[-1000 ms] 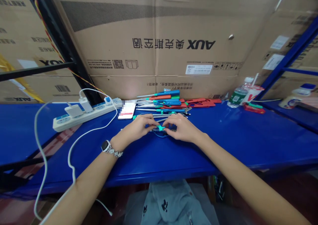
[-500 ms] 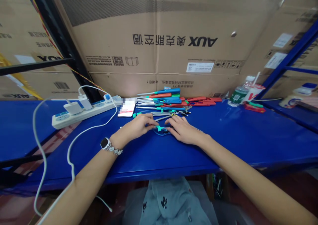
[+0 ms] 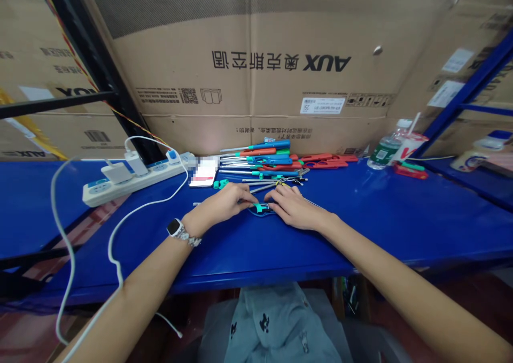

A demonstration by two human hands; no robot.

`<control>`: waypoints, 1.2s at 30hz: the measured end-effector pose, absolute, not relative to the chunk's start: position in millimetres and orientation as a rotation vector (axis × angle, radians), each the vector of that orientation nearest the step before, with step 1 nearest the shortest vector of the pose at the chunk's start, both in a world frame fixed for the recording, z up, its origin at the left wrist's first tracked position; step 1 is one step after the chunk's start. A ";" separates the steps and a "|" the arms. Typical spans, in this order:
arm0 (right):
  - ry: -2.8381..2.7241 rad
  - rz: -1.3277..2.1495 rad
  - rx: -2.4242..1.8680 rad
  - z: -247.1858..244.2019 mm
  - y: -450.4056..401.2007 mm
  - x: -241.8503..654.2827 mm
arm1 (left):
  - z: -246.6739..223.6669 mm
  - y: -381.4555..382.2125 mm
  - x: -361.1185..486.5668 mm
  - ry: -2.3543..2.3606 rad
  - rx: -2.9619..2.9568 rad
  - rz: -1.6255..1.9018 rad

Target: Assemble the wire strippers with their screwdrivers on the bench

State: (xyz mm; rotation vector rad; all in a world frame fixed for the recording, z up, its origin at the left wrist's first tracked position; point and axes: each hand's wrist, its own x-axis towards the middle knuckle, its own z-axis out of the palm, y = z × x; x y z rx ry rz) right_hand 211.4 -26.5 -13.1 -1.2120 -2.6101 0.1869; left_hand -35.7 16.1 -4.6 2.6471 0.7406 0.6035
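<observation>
My left hand (image 3: 226,202) pinches the near end of a small teal plastic part (image 3: 262,207) just above the blue tabletop. This part sits within what looks like an opened stick lighter, with a blue curved edge (image 3: 260,214) below it. Left of my left hand a thin metal tube end (image 3: 196,204) pokes out. My right hand (image 3: 294,209) is curled, its thumb and fingertips closed at the right end of the same piece; exactly what they grip is hidden. Thin wires (image 3: 284,182) lie just behind my right fingers. Loose metal tubes (image 3: 260,188) rest beyond both hands.
Stick lighters with blue (image 3: 276,161) and red handles (image 3: 326,159) are piled behind my hands. A phone (image 3: 203,173) and a power strip (image 3: 138,180) with white cables are on the left. A bottle (image 3: 383,152), a cup (image 3: 409,145) and a red lighter (image 3: 411,171) stand right. Cardboard (image 3: 192,37) backs the table.
The teal part and my left fingertips have shifted slightly to the right. My right hand stays almost where it was, and the view has moved a little.
</observation>
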 end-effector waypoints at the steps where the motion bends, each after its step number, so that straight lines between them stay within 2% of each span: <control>1: -2.608 0.193 -1.212 -13.2 -26.2 211.4 | -4.9 16.8 -35.8 0.733 2.630 0.612; 14: -2.587 0.208 -1.182 -13.4 -24.8 212.3 | -0.5 19.1 -40.3 0.751 2.722 0.608; 32: -2.525 0.259 -1.151 -14.2 -24.0 212.2 | -4.6 11.5 -31.2 0.799 2.354 0.660; 36: -2.411 0.173 -1.128 -10.8 -30.7 205.2 | -4.7 11.2 -32.3 0.806 2.359 0.654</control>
